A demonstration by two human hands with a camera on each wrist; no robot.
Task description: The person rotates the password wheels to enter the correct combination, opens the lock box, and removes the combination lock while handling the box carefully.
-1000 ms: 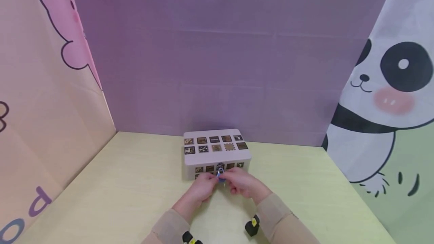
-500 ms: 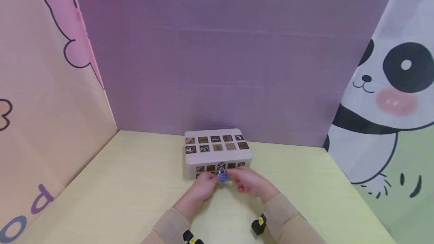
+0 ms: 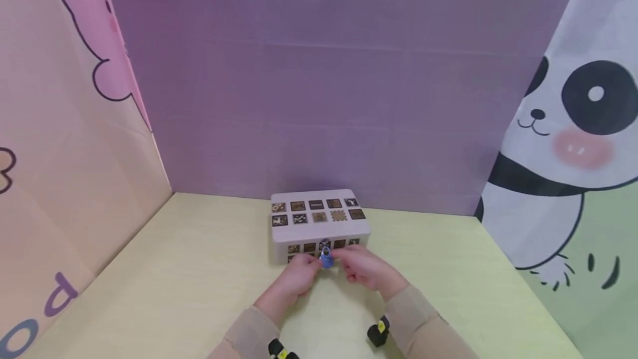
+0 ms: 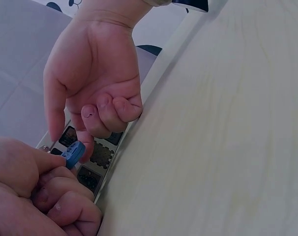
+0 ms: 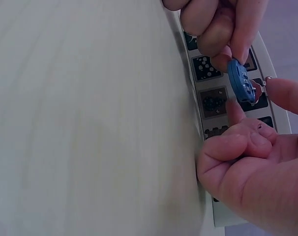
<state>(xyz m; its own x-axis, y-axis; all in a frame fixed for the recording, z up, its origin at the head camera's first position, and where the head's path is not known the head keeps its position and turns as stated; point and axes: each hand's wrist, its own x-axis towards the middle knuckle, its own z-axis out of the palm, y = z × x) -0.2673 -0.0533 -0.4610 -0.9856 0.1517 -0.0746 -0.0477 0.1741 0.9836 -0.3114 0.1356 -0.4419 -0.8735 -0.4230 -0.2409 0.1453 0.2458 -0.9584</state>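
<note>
Pinched blue lock in left hand, at the six o'clock side of box. Held right hand just beside, toward three o'clock, with thumb and forefinger parted.

Blue padlock — before closed pale box

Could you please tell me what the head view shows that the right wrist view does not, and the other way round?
Only the head view shows the panda, the top of the box and the sleeves. Only the right wrist view shows the palm side of the right hand and, clearly, the row of dial-like parts on the lock. Both show the left hand holding the lock, the right hand beside it, the box's front, the table and the purple backdrop.
</note>
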